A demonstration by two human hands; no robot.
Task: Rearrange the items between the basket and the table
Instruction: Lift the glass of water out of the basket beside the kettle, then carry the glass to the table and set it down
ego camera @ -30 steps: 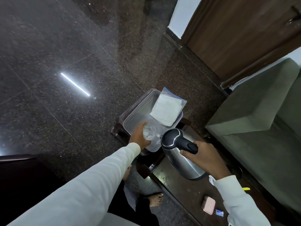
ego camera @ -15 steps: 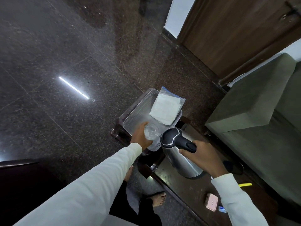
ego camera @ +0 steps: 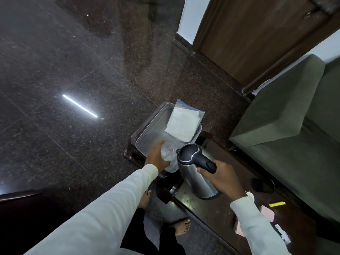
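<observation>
Left hand (ego camera: pixel 156 159): I'm gripping a clear glass (ego camera: pixel 168 153) over the basket's (ego camera: pixel 152 129) near corner.
Right hand (ego camera: pixel 220 178): I've got the kettle (ego camera: pixel 195 173) by its handle, on the table (ego camera: pixel 207 208).
Basket: far left; white packet (ego camera: pixel 183 125) inside.

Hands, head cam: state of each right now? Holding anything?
Left hand: closed around a clear glass, over the basket.
Right hand: closed on the kettle handle, by the table.

We see a silver kettle (ego camera: pixel 197 178) with black lid and handle, a translucent perforated basket (ego camera: pixel 152 128), a white pouch (ego camera: pixel 183 124), cream sleeves (ego camera: pixel 114 205), speckled dark granite floor (ego camera: pixel 73 61), and a pink case (ego camera: pixel 267 213).
</observation>
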